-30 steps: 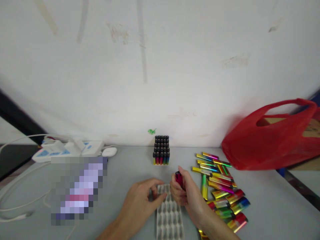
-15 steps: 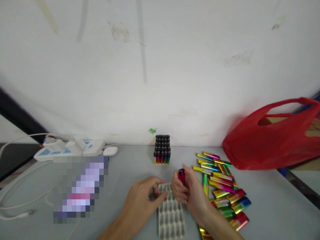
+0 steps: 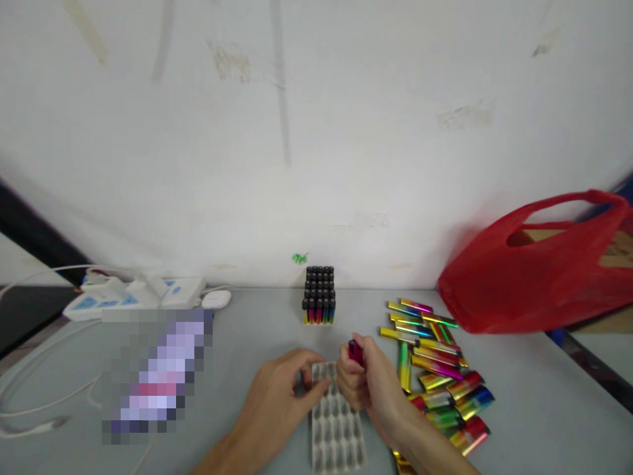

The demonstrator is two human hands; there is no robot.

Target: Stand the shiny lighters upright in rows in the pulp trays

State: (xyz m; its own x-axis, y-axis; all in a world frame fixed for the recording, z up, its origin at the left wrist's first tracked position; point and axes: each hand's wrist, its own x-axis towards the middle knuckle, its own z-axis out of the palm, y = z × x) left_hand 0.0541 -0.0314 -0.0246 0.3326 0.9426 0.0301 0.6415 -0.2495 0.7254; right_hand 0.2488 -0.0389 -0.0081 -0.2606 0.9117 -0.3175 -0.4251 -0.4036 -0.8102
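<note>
My left hand (image 3: 281,389) grips the upper left edge of a pale grey slotted tray (image 3: 338,435), thumb and fingers closing on its rim. The tray lies on the table, and rows of hollow compartments show in it. Just over its upper right corner, my right hand (image 3: 363,382) is closed around a magenta lighter (image 3: 355,351) whose dark end sticks up between thumb and fingers; the rest of it is hidden in the fist. Behind both hands stands a block of upright lighters (image 3: 319,293) with black tops and coloured bodies.
Right of my right hand, many shiny multicoloured lighters (image 3: 438,359) lie loosely heaped. A red plastic bag (image 3: 499,290) stands at the back right. On the left are a white power strip (image 3: 182,290), cables and a blurred-out purple object (image 3: 165,369). A white wall rises behind.
My right hand has tightened around the lighter and tilted it, its thumb now bent near the dark top. The left hand stays on the tray. The view shifted slightly.
</note>
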